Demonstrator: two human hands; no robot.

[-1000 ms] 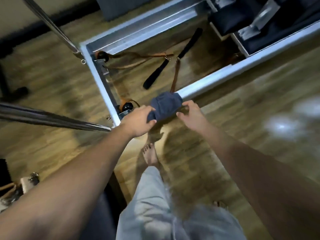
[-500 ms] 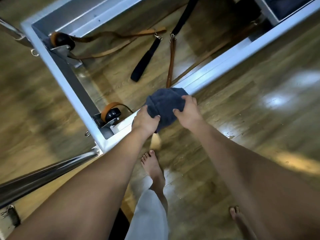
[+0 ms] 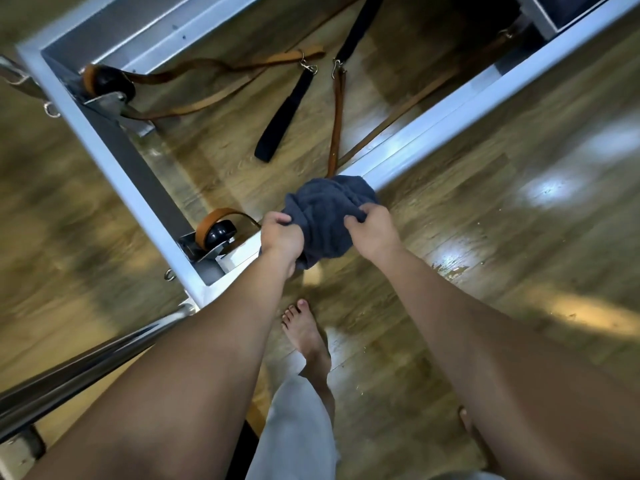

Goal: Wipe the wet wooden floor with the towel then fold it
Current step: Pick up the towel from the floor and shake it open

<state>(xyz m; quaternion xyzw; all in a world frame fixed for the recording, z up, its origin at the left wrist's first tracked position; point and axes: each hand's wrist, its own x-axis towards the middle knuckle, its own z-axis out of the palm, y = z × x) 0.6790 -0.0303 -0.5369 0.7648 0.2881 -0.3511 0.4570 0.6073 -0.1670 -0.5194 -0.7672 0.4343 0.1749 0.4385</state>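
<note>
We grip the bunched dark towel [image 3: 327,216] in both hands, left hand [image 3: 281,237] and right hand [image 3: 372,230] curled into its cloth, above the wet wooden floor [image 3: 485,237] beside the metal frame's [image 3: 450,112] near rail.

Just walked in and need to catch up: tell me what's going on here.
A person standing barefoot on a wooden floor holds a bunched dark blue towel up in front of them, left hand and right hand each gripping an edge. The towel is off the floor, above the corner of a white metal frame. Wet patches shine on the boards to the right of the hands, so wiping there looks not yet done.
</note>
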